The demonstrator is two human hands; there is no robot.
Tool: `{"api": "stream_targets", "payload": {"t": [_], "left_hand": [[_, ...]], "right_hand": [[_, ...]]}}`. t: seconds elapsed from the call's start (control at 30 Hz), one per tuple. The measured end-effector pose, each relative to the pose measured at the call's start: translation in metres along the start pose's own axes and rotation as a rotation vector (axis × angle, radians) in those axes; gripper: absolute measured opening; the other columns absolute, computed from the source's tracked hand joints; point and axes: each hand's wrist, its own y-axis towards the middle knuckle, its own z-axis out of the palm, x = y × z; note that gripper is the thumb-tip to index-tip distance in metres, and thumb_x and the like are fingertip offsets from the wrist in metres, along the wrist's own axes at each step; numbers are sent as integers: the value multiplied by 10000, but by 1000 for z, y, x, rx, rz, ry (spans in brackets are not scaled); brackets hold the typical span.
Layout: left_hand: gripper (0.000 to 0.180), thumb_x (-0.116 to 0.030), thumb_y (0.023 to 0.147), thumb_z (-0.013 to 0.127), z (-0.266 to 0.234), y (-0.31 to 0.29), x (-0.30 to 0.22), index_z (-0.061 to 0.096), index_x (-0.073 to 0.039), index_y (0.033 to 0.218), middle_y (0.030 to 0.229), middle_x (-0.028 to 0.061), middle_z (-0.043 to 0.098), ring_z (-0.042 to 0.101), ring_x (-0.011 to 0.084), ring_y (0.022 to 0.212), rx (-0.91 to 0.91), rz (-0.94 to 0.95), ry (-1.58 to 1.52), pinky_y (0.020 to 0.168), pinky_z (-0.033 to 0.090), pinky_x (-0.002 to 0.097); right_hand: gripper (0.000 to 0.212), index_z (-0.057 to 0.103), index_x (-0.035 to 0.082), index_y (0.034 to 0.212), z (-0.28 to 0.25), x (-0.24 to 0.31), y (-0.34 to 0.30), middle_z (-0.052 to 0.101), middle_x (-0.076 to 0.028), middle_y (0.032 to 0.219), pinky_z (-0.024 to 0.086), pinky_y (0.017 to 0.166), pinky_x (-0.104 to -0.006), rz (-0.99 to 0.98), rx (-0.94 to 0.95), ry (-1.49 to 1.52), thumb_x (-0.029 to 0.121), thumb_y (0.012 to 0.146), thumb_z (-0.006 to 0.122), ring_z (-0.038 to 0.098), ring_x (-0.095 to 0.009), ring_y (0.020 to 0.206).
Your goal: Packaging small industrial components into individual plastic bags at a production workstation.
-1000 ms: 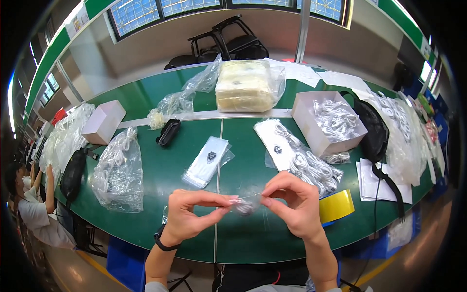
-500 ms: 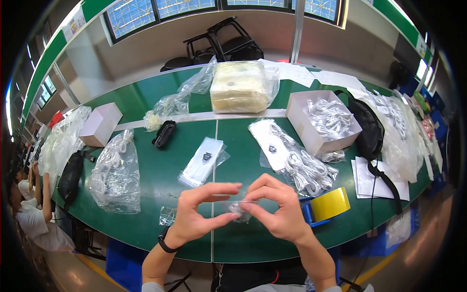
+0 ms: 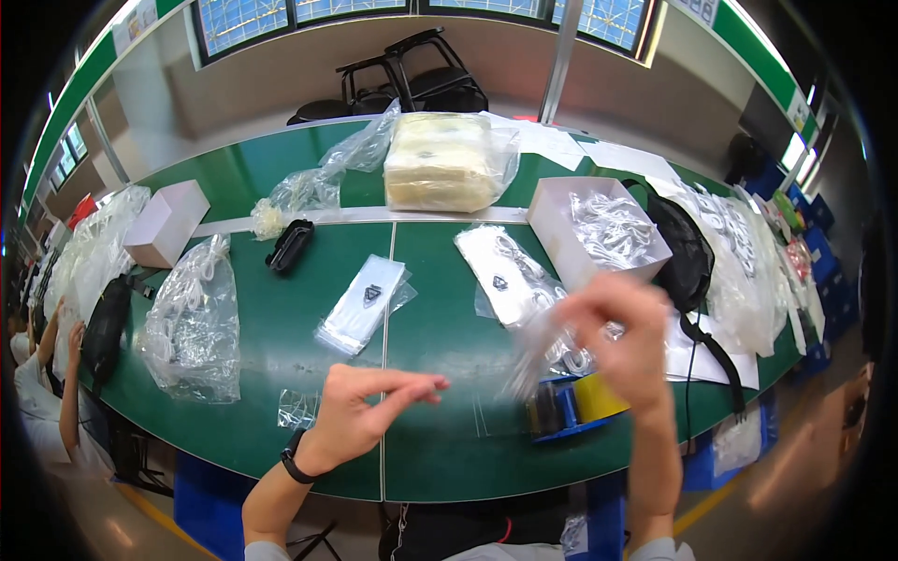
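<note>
My right hand [image 3: 622,332], smeared by motion, is raised at the right over the tape dispenser [image 3: 585,407]. From its fingers hangs a small clear plastic bag [image 3: 533,355], blurred, so its contents are hard to make out. My left hand [image 3: 374,402], with a black wristband, hovers left of it; its thumb and fingertips come together with nothing visible between them. Beyond it lies a stack of flat clear bags [image 3: 360,309] with a dark printed mark. Behind the right hand are more such bags [image 3: 491,271] and bundled white cables [image 3: 566,355], partly hidden.
A white box [image 3: 552,234] of bundled cables stands at the right, beside a black waist bag [image 3: 683,252]. A big wrapped pack [image 3: 440,164] sits at the back. Left are a bag of cables [image 3: 192,327], a black case [image 3: 290,246] and a small clear packet [image 3: 297,409]. People work far left.
My hands have parted. The right one has swung right and up with the clear bag; the left has let go of it and dropped slightly, its fingers closing. The view has shifted slightly.
</note>
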Motion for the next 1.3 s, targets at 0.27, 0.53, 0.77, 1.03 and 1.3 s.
{"api": "stream_targets", "payload": {"t": [0.27, 0.53, 0.77, 1.03, 1.3], "left_hand": [[395, -192, 1093, 410, 5, 1, 11, 576, 15, 1386, 1255, 171, 700, 741, 245, 981, -89, 43, -150, 841, 578, 323], [412, -222, 1098, 395, 2, 3, 15, 613, 35, 1334, 1220, 169, 710, 734, 243, 999, -26, 4, -25, 883, 569, 331], [324, -176, 1053, 519, 6, 5, 11, 659, 34, 1257, 1154, 133, 737, 735, 216, 976, -58, -26, -62, 862, 560, 310], [379, -206, 1057, 538, -2, 8, 19, 588, 21, 1357, 1251, 177, 685, 709, 238, 1060, -272, -212, -326, 917, 560, 333], [338, -210, 1085, 492, -5, 15, 26, 645, 44, 1248, 1107, 99, 708, 692, 141, 961, -427, -127, -521, 841, 598, 299]], "right_hand": [[239, 680, -15, 1054, -45, -78, 62, 682, -133, 973, 527, 764, -359, 28, -203, -730, 67, 840, 750, 666, -275, 833], [261, 694, 6, 1049, 56, -135, 71, 680, -202, 1036, 513, 858, -451, 147, 360, -753, 219, 898, 705, 646, -383, 997], [257, 687, -17, 921, 70, -180, 87, 709, -222, 892, 539, 770, -457, 216, 401, -684, 188, 773, 732, 677, -405, 832], [212, 619, 1, 961, 95, -65, 69, 668, -185, 905, 537, 738, -421, -161, 165, -352, 45, 772, 704, 664, -376, 851], [259, 546, 13, 928, 126, 32, 14, 550, -129, 849, 511, 660, -406, -485, 287, -351, 77, 749, 722, 594, -302, 796]]}}
